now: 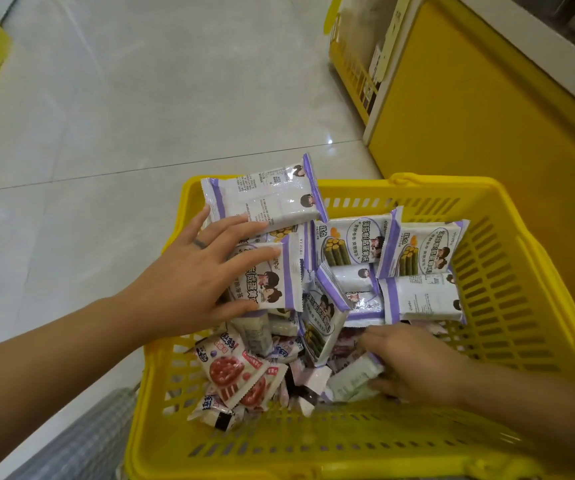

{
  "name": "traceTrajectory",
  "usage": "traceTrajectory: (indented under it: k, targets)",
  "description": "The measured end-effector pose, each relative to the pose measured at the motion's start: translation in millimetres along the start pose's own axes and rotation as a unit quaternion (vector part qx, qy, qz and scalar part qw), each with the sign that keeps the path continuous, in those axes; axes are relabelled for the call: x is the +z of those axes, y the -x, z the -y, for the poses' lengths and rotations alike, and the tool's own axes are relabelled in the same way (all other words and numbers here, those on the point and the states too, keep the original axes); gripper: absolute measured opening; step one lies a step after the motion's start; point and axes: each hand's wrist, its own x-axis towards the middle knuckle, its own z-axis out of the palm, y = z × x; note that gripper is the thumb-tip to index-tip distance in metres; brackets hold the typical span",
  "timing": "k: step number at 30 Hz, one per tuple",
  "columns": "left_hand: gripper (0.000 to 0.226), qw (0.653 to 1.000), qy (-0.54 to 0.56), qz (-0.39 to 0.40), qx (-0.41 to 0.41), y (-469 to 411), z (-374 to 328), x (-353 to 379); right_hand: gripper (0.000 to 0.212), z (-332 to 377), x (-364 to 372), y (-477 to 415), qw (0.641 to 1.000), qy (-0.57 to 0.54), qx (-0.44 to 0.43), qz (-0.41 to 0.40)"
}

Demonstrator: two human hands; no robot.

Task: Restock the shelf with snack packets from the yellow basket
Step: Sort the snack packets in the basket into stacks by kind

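Shop: yellow display shelf (469, 109), basket (507, 271) of packaged snacks (352, 247).

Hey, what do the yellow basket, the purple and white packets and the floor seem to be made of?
Basket: looks like moulded plastic, glossy yellow, with slotted walls and a rounded rim.
Packets: probably thin plastic film, shiny and printed, with crinkles, glare and crimped zigzag ends.
Floor: seems to be polished tile, pale, with joint lines and light reflections. I cannot tell whether it is ceramic or stone.

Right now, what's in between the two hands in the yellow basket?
In the head view, purple-edged snack packets lie piled between the left hand and the right hand, whose fingers grip a pale packet.
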Motion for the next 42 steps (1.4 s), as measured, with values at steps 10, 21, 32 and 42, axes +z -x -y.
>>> traceTrajectory:
  k: [10,21,32,42]
  targets:
    - [0.082,0.999,-0.036,-0.017,0.035,-0.8,-3.8,5.5,0.036,-39.0,-127.8,11.7,0.918,-0.313,0.049,-0.238]
    - [0.059,0.978,-0.071,-0.027,0.192,-36.3,-57.9,-8.1,0.071,-41.9,-103.0,-64.3,0.934,0.014,0.151,-0.324]
    - [0.053,0.933,-0.197,0.186,0.237,-106.3,-100.1,39.0,0.008,-58.0,-62.0,32.2,0.979,-0.094,0.026,-0.177]
    - [0.043,0.944,-0.169,0.177,0.221,-107.7,-87.2,44.8,0.107,-61.6,32.3,12.4,0.967,0.024,0.142,0.21]
